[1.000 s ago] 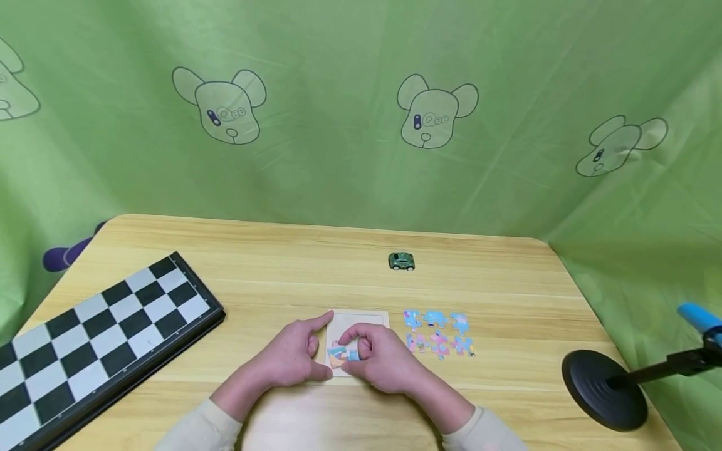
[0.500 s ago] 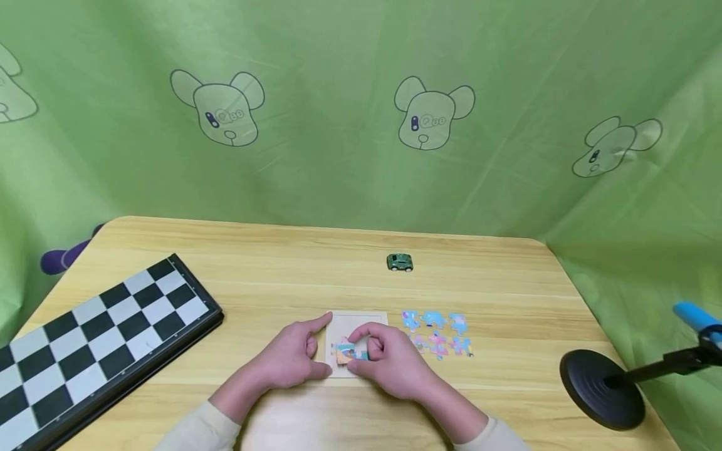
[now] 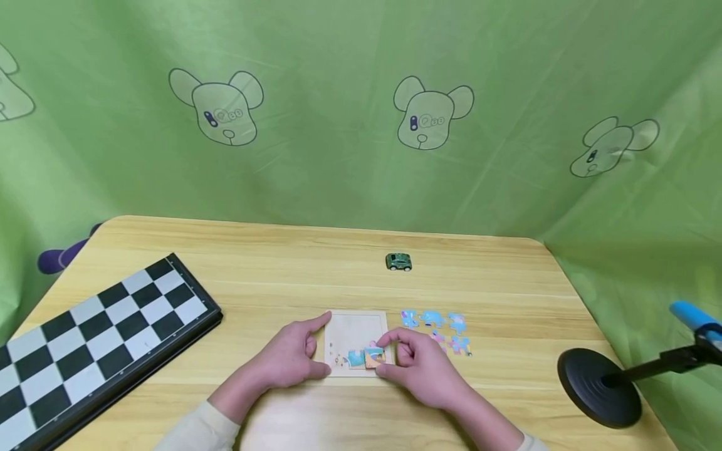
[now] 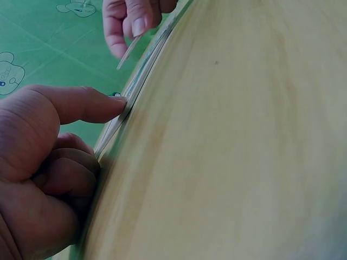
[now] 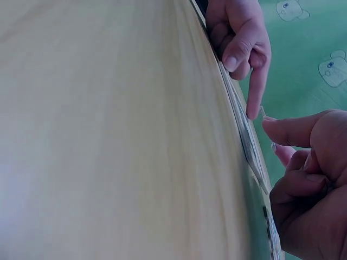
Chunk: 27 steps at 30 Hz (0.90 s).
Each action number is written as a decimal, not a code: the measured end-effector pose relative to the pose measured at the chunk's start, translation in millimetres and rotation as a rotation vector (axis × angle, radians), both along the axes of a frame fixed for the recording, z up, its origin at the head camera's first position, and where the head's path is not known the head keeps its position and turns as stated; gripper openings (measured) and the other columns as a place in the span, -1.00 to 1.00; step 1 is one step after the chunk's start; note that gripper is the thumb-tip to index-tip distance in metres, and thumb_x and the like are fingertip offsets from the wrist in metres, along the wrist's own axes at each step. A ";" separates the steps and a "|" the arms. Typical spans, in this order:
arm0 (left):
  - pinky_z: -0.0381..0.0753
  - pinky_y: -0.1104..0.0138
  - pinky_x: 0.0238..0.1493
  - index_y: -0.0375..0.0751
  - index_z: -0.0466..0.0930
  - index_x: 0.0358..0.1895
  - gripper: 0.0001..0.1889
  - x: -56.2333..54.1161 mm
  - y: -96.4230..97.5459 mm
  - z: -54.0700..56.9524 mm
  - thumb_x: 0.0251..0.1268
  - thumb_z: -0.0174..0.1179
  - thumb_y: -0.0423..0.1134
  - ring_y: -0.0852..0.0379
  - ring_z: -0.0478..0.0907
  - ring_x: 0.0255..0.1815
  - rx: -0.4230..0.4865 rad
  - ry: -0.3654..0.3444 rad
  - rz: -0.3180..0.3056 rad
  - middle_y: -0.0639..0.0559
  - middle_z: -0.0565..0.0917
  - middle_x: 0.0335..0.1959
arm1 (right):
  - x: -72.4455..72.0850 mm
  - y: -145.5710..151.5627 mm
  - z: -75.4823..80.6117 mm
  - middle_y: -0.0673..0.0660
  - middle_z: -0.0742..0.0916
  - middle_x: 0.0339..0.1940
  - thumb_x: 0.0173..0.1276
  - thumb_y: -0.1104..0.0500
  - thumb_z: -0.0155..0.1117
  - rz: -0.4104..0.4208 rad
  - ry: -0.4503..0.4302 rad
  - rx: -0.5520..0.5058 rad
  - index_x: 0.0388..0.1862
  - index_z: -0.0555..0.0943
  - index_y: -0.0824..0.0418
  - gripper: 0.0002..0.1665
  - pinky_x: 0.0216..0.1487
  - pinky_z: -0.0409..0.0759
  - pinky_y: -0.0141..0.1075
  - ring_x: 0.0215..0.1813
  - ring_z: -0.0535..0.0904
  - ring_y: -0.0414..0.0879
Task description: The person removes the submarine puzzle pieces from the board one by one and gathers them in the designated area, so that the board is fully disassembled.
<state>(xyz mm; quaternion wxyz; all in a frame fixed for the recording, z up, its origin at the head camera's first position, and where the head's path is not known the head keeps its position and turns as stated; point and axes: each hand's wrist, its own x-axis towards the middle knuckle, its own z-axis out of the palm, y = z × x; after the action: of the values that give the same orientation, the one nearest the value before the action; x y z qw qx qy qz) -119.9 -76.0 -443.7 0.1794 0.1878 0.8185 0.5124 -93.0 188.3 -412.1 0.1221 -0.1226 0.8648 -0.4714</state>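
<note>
A wooden puzzle tray (image 3: 353,322) lies flat on the table in the head view. My left hand (image 3: 291,352) holds its left side, index finger at the far corner and thumb at the near one, the other fingers folded. My right hand (image 3: 425,366) pinches an orange and blue puzzle piece (image 3: 373,357) between thumb and index finger, over the tray's lower right part. A teal puzzle piece (image 3: 356,358) lies in the tray just left of it. In the left wrist view the pinched piece (image 4: 129,52) shows edge-on, tilted up above the tray.
Several loose puzzle pieces (image 3: 433,318) lie right of the tray, some partly hidden by my right hand. A green toy car (image 3: 398,262) stands farther back. A checkered board (image 3: 113,344) lies on the left; a black round stand base (image 3: 599,388) is at the right.
My right hand has carried the orange and blue puzzle piece rightward across the tray, past the teal piece that was partly behind it. My left hand stays at the tray's left side.
</note>
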 end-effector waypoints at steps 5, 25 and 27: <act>0.42 0.34 -0.53 -0.41 0.13 0.52 0.01 -0.1 -0.1 0.1 -0.08 0.49 -0.40 0.27 0.11 -0.78 0.005 -0.003 0.005 0.22 0.21 -0.79 | 4.1 14.4 0.6 -0.11 0.26 -0.70 0.17 0.18 0.56 -0.028 0.031 0.049 -0.07 0.66 0.12 -0.64 -0.08 0.46 -0.30 -0.61 0.15 -0.28; 0.44 0.34 -0.52 -0.42 0.13 0.52 0.02 0.6 0.4 -0.6 -0.09 0.48 -0.39 0.27 0.11 -0.79 0.003 0.008 0.007 0.23 0.20 -0.80 | 13.9 53.4 -4.2 -0.12 0.24 -0.68 0.10 0.20 0.60 -0.087 0.007 0.108 -0.14 0.67 0.14 -0.64 0.36 0.30 -0.14 -0.58 0.14 -0.29; 0.45 0.34 -0.51 -0.42 0.13 0.51 0.02 0.4 0.4 -0.6 -0.09 0.48 -0.39 0.28 0.11 -0.79 0.003 0.010 0.007 0.23 0.20 -0.80 | 14.2 55.3 -5.5 -0.12 0.24 -0.68 0.09 0.21 0.60 -0.088 0.000 0.115 -0.15 0.67 0.13 -0.65 0.37 0.29 -0.16 -0.58 0.15 -0.28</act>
<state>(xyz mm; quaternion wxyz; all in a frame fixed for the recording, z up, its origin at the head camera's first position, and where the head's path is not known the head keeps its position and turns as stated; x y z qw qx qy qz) -119.5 -75.5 -444.3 0.1731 0.1878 0.8193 0.5134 -78.8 243.6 -417.6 0.1082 -0.0771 0.8950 -0.4258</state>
